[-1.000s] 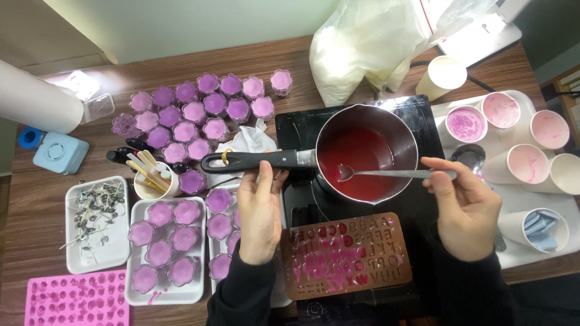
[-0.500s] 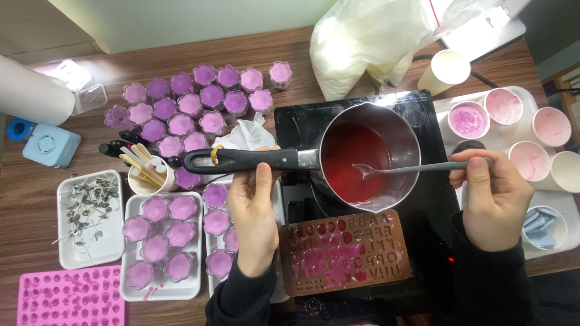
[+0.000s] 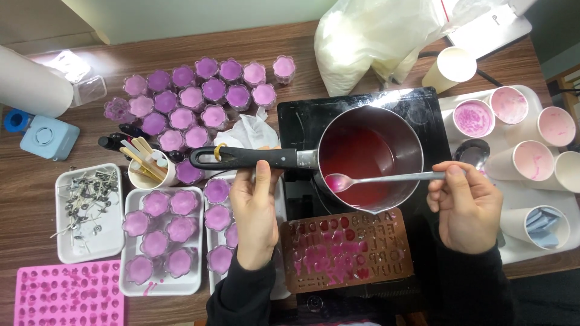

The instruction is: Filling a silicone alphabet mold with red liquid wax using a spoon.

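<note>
While the steel saucepan with the black handle (image 3: 367, 158) sits on the black induction hob (image 3: 302, 130), the left hand (image 3: 257, 208) grips that handle from below, fingers wrapped around it near the pan's wall. The handle runs level across the view, its long axis left to right, its free end pointing left toward the cluster of flower-shaped clear cups filled with purple wax (image 3: 199, 99); a yellow band rings it near that end. The pan holds deep red liquid. The right hand (image 3: 465, 205) pinches the end of a long metal spoon (image 3: 386, 178), whose shaft also lies nearly level, handle to the right and bowl to the left; the bowl carries pink liquid and hangs over the pan's near rim, above the red pool. Just below the pan lies a brown silicone letter mould (image 3: 347, 250), several cavities filled pink. Left of the wrist stand white trays of more purple-filled cups (image 3: 160, 241), a white tray of metal wick tabs (image 3: 87, 211), and a pink silicone mould (image 3: 63, 293) at the lower left corner. Paper cups smeared with pink (image 3: 525, 136) crowd a white tray at the right.
</note>
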